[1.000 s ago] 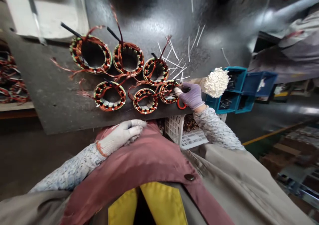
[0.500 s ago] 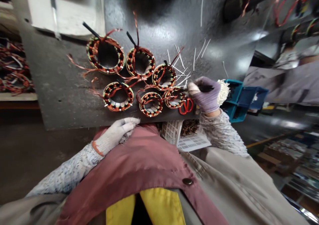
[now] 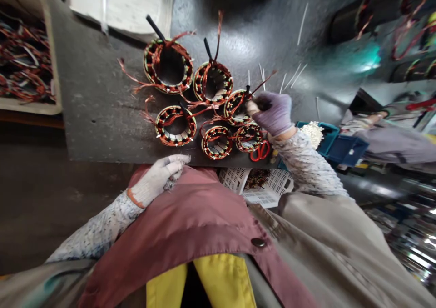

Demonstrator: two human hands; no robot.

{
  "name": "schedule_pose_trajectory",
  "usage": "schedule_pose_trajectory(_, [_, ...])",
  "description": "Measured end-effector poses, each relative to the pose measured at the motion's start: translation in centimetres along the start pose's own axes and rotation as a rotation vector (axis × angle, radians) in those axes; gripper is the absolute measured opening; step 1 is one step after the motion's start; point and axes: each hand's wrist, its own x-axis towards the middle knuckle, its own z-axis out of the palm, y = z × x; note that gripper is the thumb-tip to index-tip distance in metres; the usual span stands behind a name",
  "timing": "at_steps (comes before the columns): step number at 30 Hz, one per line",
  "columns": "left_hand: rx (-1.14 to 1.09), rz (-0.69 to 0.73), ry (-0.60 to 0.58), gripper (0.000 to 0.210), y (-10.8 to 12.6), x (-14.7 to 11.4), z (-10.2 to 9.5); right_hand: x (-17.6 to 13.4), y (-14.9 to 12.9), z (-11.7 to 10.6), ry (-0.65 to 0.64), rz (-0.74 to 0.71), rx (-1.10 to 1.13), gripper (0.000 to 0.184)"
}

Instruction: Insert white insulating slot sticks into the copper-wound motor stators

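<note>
Several copper-wound stator rings lie on the dark metal table (image 3: 102, 108). My right hand (image 3: 272, 113), in a purple glove, is curled around a small dark object and touches the stator ring (image 3: 236, 103) in the back row. Two more rings (image 3: 250, 136) (image 3: 216, 141) sit just in front of it, with red-handled scissors (image 3: 260, 151) at the table edge under my wrist. My left hand (image 3: 158, 178), in a white knit glove, rests flat on my maroon apron (image 3: 197, 217) below the table edge and holds nothing.
Thin white sleeves (image 3: 290, 78) lie scattered behind my right hand. A white bundle (image 3: 314, 133) sits in blue bins (image 3: 340, 148) to the right. A white basket (image 3: 255, 185) stands under the table edge. A tray of wire coils (image 3: 27, 58) is at left. Another person's arm (image 3: 384, 137) is at right.
My right hand has moved up and left from beside the scissors to the back-row stator ring. The view has swung, shifting the table rightward. My left hand stays on the apron.
</note>
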Motion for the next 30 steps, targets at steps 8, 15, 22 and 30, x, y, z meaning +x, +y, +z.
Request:
schedule_pose_trajectory(8, [-0.030, 0.006, -0.017, 0.054, 0.4, 0.1, 0.4, -6.8, -3.5, 1.6, -0.275, -0.045, 0.026, 0.024])
schedule_pose_trajectory(15, [-0.084, 0.039, -0.012, 0.050, -0.7, -0.1, -0.2, -6.9, -3.1, 4.8, -0.389, -0.120, -0.437, 0.026])
schedule_pose_trajectory(22, [-0.155, 0.057, 0.013, 0.056, -0.9, -0.6, 0.2, -5.2, -7.3, 2.0, -0.194, -0.113, 0.240, 0.026])
schedule_pose_trajectory(30, [-0.256, 0.104, 0.039, 0.056, -1.5, -1.0, 0.2, -1.6, -12.7, 8.2, -0.316, -0.265, -0.152, 0.020])
